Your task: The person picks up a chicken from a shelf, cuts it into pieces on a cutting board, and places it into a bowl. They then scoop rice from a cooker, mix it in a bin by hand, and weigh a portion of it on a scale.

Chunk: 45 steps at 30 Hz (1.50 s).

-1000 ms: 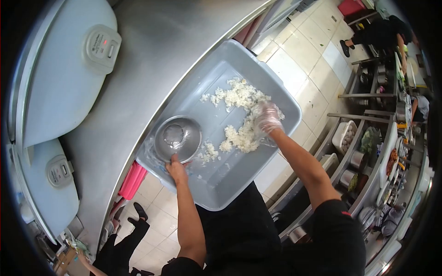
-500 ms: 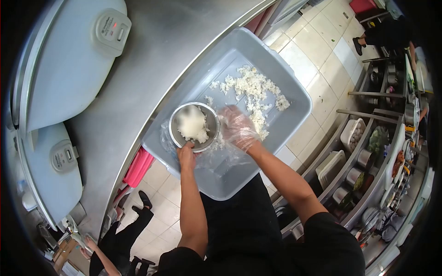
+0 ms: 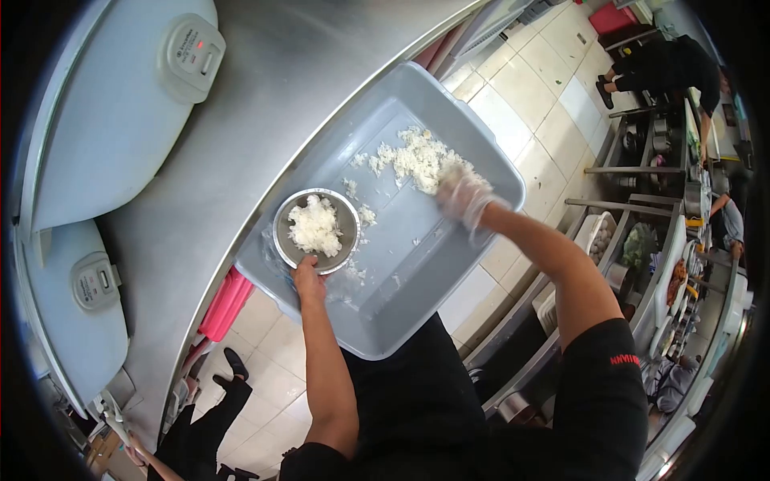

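Note:
My left hand (image 3: pixel 309 279) grips the near rim of a round steel bowl (image 3: pixel 350 218), thumb over the edge. White cooked rice (image 3: pixel 314 226) lies in a clump inside it. The bowl is held over the left end of a large grey plastic tub (image 3: pixel 405 309). My right hand (image 3: pixel 465 196), in a clear plastic glove, is at the edge of a heap of loose rice (image 3: pixel 423 157) in the tub's far right part. Motion smears its fingers. Scattered grains lie on the tub floor between bowl and heap.
A steel counter (image 3: pixel 249 88) runs along the left, bearing two large rice cookers (image 3: pixel 120 104). Pink plastic (image 3: pixel 227 305) shows under its edge. Shelves with pots and a container of eggs (image 3: pixel 595 234) stand right. One person (image 3: pixel 674 68) is far right, another (image 3: pixel 200 433) lower left.
My right hand has moved from beside the bowl, rightward and up, to the rice heap. The bowl has shifted slightly left and down in view. The heap now looks more gathered.

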Available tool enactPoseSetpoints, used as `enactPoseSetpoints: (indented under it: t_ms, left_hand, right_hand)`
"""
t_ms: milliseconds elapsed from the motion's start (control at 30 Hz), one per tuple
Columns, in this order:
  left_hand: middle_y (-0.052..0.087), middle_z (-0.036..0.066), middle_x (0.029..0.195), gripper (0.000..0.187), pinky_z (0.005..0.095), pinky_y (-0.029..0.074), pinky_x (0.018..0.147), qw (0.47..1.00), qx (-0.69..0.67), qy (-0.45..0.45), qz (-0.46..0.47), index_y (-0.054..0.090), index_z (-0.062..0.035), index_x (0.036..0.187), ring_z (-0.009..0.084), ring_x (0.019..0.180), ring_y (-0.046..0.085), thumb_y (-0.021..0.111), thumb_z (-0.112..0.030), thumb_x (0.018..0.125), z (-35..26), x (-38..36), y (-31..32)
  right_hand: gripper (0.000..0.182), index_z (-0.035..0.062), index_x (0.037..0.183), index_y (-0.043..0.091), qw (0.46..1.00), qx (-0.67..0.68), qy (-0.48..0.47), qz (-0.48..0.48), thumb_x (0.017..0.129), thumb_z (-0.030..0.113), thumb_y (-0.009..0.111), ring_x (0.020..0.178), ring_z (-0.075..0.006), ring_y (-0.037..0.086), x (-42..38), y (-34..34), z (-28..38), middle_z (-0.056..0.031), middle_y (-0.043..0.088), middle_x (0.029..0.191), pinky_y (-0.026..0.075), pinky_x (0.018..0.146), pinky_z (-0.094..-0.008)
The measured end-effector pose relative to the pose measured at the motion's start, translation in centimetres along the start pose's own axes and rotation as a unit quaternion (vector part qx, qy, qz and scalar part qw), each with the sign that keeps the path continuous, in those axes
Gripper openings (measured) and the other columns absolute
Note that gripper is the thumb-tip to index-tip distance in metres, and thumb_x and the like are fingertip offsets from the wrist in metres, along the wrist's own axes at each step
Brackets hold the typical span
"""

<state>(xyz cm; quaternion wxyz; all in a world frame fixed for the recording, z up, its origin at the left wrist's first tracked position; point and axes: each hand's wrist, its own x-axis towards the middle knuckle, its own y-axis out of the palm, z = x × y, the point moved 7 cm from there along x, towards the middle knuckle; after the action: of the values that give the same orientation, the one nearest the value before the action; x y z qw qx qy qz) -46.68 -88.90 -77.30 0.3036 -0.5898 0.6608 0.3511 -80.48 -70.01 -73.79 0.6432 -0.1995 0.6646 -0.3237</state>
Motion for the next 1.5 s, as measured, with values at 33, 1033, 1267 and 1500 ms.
enactPoseSetpoints:
  t_ms: [33, 1033, 1267, 1500]
  left_hand:
    - [0.046, 0.020, 0.112, 0.058, 0.0501, 0.055, 0.064, 1.000, -0.001, 0.004, 0.000, 0.029, 0.0001, 0.118, 0.0331, 0.092, 0.056, 0.056, -0.003, 0.067, -0.2, -0.1, 0.2]
    - [0.057, 0.016, 0.098, 0.043, 0.0422, 0.054, 0.052, 0.996, -0.058, 0.029, 0.057, 0.047, 0.0032, 0.112, 0.0298, 0.077, 0.063, 0.052, -0.002, 0.070, -0.9, -1.7, 2.0]
    - [0.059, 0.016, 0.089, 0.038, 0.0365, 0.051, 0.044, 0.991, 0.047, 0.066, 0.107, 0.049, 0.0060, 0.104, 0.0271, 0.066, 0.062, 0.053, -0.003, 0.068, -2.1, -3.2, 4.0]
    - [0.059, 0.017, 0.088, 0.035, 0.0353, 0.050, 0.039, 0.975, 0.156, 0.052, 0.148, 0.050, 0.0052, 0.103, 0.0280, 0.062, 0.062, 0.049, -0.001, 0.069, -1.2, -4.2, 4.8]
  right_hand:
    - [0.044, 0.0142, 0.126, 0.046, 0.998, -0.046, -0.001, 0.042, 0.084, 0.027, 0.050, 0.127, -0.0290, 0.032, -1.3, -1.6, -0.5, -0.0113, 0.042, 0.131, 0.022, 0.107, -0.0477]
    - [0.035, 0.0175, 0.116, 0.053, 0.972, 0.053, 0.215, -0.075, 0.081, 0.014, 0.052, 0.116, -0.0411, 0.041, -3.6, -3.8, -0.3, -0.0087, 0.041, 0.127, 0.046, 0.090, -0.0452]
    - [0.038, 0.0085, 0.114, 0.048, 0.172, 0.965, -0.101, -0.169, 0.091, 0.038, 0.045, 0.105, -0.0242, 0.052, -1.7, -4.8, 4.9, -0.0118, 0.052, 0.113, 0.050, 0.084, -0.0351]
    - [0.036, 0.0142, 0.110, 0.052, 0.832, 0.315, 0.005, -0.456, 0.078, 0.031, 0.058, 0.101, -0.0298, 0.050, -0.2, -13.7, 18.1, -0.0118, 0.054, 0.102, 0.039, 0.095, -0.0440]
